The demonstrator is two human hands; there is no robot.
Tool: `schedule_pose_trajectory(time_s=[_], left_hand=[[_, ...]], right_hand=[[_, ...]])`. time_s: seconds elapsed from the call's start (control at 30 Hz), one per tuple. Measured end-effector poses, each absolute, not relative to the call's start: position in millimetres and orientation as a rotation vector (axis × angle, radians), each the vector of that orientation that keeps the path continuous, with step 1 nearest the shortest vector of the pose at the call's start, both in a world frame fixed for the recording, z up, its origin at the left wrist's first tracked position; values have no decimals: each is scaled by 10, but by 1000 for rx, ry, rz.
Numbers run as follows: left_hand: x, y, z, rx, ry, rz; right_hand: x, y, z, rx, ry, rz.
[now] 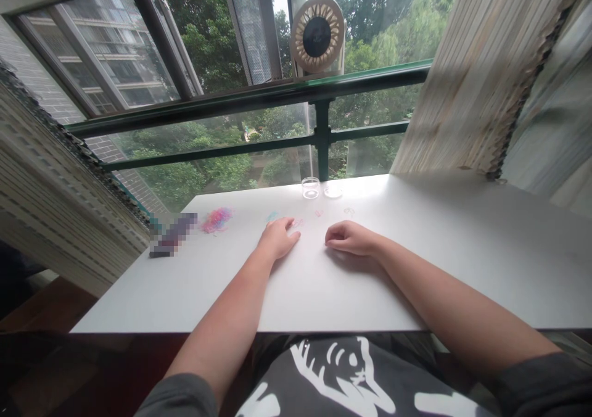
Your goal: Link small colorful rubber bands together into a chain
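My left hand [279,238] rests on the white table [222,287] with its thumb apart from its fingers. Its fingertips are beside a few small pink loops [298,222] that look like tiny rubber bands. Just beyond its knuckles lies a small teal cluster [272,216]. To the right, my right hand [351,238] is closed, fingers curled in; whatever it may hold is hidden. Past the hands are a small reddish cluster [319,213] and a dark one [349,211]. Further left sits a multicoloured heap [217,219] of similar tiny bits.
A clear round container [310,188] and a clear shallow lid or dish [333,192] stand at the table's far edge. A blurred dark object [174,235] lies at the left edge. Beyond are a green railing [259,147], a fan [317,34] and curtains [467,78].
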State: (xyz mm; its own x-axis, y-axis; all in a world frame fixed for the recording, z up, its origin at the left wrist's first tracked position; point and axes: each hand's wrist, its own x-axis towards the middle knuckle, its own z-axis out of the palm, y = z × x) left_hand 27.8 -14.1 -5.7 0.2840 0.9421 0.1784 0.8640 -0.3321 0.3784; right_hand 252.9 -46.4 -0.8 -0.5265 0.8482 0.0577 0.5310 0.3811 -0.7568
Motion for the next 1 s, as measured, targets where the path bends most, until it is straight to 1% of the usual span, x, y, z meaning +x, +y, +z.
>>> schedule_pose_trajectory(time_s=[0.27, 0.73, 1.0], left_hand=[[267, -126, -84, 2316, 1663, 594], [263, -115, -89, 2294, 1653, 626], [254, -78, -92, 2308, 1706, 593]], right_hand=[[2518, -476, -15, -1206, -2197, 960], [2489, -454, -19, -1258, -2243, 795], [2497, -458, -25, -1275, -2224, 825]])
